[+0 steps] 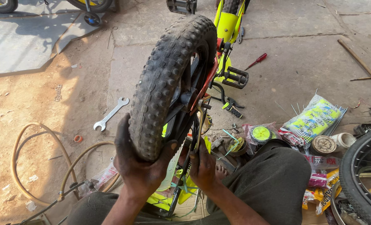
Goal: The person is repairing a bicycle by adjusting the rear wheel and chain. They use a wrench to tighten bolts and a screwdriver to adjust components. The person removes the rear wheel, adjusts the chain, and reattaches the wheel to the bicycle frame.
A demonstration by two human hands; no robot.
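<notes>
A small bicycle lies upside down before me, its knobbly black tyre (168,79) pointing up on a black wheel with a red fork and a yellow-green frame (229,23). My left hand (137,164) grips the near end of the tyre from below. My right hand (202,166) rests lower down against the frame beside the wheel, fingers curled around a thin part; what it holds is partly hidden. A black pedal (235,78) sticks out to the right of the wheel.
A silver spanner (110,113) lies on the concrete at left, near a loop of tan hose (35,162). A red-handled screwdriver (257,61), pliers (231,106), plastic packets (314,118), a tin and another wheel (360,175) crowd the right. More bicycles stand at top left.
</notes>
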